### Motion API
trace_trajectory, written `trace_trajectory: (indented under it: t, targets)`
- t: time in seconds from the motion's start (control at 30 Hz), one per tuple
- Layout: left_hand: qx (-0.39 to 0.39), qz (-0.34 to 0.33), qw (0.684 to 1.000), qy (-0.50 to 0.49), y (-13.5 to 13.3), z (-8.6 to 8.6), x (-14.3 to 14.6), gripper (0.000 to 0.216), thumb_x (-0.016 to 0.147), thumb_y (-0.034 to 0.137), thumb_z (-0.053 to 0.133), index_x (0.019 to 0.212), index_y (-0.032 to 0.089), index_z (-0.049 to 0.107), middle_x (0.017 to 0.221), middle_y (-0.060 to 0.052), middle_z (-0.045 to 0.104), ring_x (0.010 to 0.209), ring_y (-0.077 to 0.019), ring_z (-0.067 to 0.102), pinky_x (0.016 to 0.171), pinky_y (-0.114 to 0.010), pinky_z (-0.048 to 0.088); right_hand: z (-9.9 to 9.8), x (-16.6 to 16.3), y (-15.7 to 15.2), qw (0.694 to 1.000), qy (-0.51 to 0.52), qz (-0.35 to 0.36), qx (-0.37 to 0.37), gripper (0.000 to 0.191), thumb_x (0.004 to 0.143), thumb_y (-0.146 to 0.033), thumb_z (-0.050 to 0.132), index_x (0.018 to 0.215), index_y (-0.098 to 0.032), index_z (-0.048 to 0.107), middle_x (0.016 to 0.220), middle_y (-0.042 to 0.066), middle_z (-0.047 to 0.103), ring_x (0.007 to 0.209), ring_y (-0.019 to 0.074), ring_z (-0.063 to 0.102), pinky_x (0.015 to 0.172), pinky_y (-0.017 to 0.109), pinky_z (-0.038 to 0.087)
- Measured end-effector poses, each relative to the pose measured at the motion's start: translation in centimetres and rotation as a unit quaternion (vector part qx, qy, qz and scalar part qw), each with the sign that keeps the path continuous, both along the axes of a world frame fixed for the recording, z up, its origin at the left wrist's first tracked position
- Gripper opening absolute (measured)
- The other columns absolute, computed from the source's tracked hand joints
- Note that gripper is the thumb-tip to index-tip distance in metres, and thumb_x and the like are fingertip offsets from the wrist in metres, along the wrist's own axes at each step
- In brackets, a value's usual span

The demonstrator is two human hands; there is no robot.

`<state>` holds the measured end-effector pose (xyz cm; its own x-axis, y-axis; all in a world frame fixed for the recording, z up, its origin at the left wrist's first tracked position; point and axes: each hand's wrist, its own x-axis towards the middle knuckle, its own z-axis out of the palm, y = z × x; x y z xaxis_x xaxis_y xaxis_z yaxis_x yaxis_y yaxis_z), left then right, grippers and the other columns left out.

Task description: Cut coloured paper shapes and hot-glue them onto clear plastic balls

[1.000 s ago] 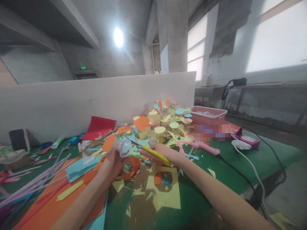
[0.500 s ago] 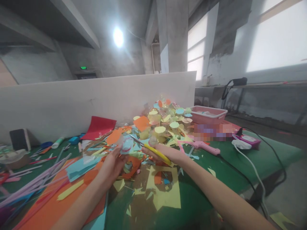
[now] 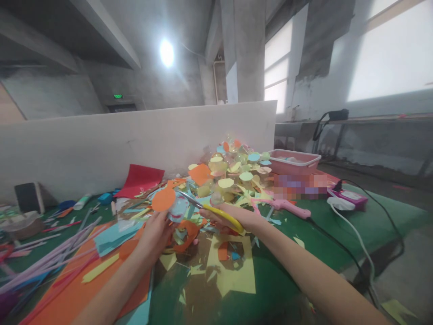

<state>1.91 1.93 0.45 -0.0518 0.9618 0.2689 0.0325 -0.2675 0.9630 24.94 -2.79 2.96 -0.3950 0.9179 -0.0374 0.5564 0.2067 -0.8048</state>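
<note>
My left hand [image 3: 157,230] is closed around a clear plastic cup [image 3: 177,210] with reddish and blue marks showing through it. A round orange paper disc [image 3: 163,199] sits at the cup's left side, above my fingers; whether it is stuck on the cup I cannot tell. My right hand [image 3: 233,214] grips scissors [image 3: 221,216] by their yellow handles. Their metal blades point left, with the tips at the cup's upper edge. Below my hands lies a yellow paper sheet [image 3: 233,280] with orange and blue scraps on it.
Clear cups topped with coloured paper discs [image 3: 226,183] are piled behind my hands. To the right are a pink glue gun [image 3: 291,208] with a cord, a pink basin [image 3: 296,168] and a purple box [image 3: 348,199]. Pink straws [image 3: 64,243] and orange sheets [image 3: 67,289] lie left.
My left hand has turned the cup and shifted slightly left and down. The round orange disc now shows plainly beside the cup. The right hand and scissors have barely moved.
</note>
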Motion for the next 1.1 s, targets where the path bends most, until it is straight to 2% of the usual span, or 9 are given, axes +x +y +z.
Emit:
trace_trajectory:
  t: [0.2,0.3,0.43,0.67,0.83,0.97,1.1]
  targets:
    - [-0.1,-0.045,0.986,-0.125,-0.7,0.7,1.3,0.015,0.064,0.027,0.067,0.077,0.021,0.062,0.087,-0.005,0.072,0.069,-0.0183,0.064,0.058,-0.027,0.053,-0.5,0.0,0.6,1.0,-0.014,-0.019,0.014,0.053,0.087,-0.069,0.047,0.065,-0.021,0.042,0.054,-0.004,0.043,0.047,0.0107,0.038,0.047,0.027,0.036]
    - [-0.112,-0.078,0.976,-0.169,-1.3,1.1,1.7,0.013,0.063,0.023,0.064,0.075,0.02,0.061,0.08,-0.004,0.072,0.065,-0.0165,0.063,0.057,-0.026,0.052,-0.5,-0.1,0.6,0.999,0.001,-0.025,0.037,0.053,0.088,-0.067,0.048,0.063,-0.02,0.043,0.056,-0.003,0.045,0.05,0.0108,0.039,0.049,0.027,0.037]
    - [-0.116,-0.103,0.96,-0.233,-1.9,1.3,2.3,0.019,0.061,0.013,0.069,0.08,0.017,0.065,0.075,-0.001,0.071,0.061,-0.0121,0.061,0.057,-0.021,0.051,0.1,-0.2,0.1,0.999,0.009,-0.031,0.029,0.054,0.09,-0.064,0.046,0.058,-0.02,0.042,0.051,-0.003,0.043,0.047,0.0109,0.04,0.051,0.028,0.039]
    - [-0.128,-0.064,0.964,-0.226,-1.7,0.9,2.7,0.022,0.062,0.014,0.081,0.079,0.014,0.067,0.075,-0.003,0.072,0.062,-0.0113,0.063,0.064,-0.021,0.052,0.5,-0.1,-0.6,0.998,0.017,-0.033,0.049,0.051,0.089,-0.066,0.045,0.064,-0.022,0.04,0.054,-0.003,0.041,0.049,0.0124,0.039,0.05,0.029,0.039]
    - [-0.12,-0.057,0.966,-0.222,-1.8,0.9,2.6,0.026,0.06,0.017,0.086,0.079,0.015,0.068,0.079,-0.002,0.071,0.066,-0.0097,0.063,0.07,-0.02,0.052,0.3,-0.1,-0.4,0.996,0.046,0.014,0.069,0.043,0.091,-0.061,0.046,0.072,-0.022,0.045,0.065,-0.001,0.044,0.059,0.0158,0.047,0.06,0.03,0.047]
    - [-0.108,-0.065,0.969,-0.211,-1.9,0.9,2.6,0.036,0.052,0.024,0.091,0.078,0.014,0.068,0.079,-0.001,0.07,0.07,-0.0096,0.061,0.072,-0.02,0.052,0.3,-0.1,-0.5,0.997,0.053,0.002,0.062,0.04,0.091,-0.059,0.047,0.075,-0.023,0.046,0.068,-0.001,0.045,0.06,0.0157,0.045,0.058,0.03,0.045]
    - [-0.093,-0.071,0.973,-0.2,-1.8,0.7,2.7,0.044,0.045,0.033,0.093,0.077,0.015,0.068,0.079,-0.001,0.07,0.072,-0.0107,0.061,0.071,-0.02,0.051,0.0,0.1,-0.4,0.998,0.047,-0.006,0.048,0.044,0.091,-0.061,0.044,0.07,-0.022,0.04,0.061,-0.003,0.042,0.052,0.0122,0.038,0.05,0.029,0.038]
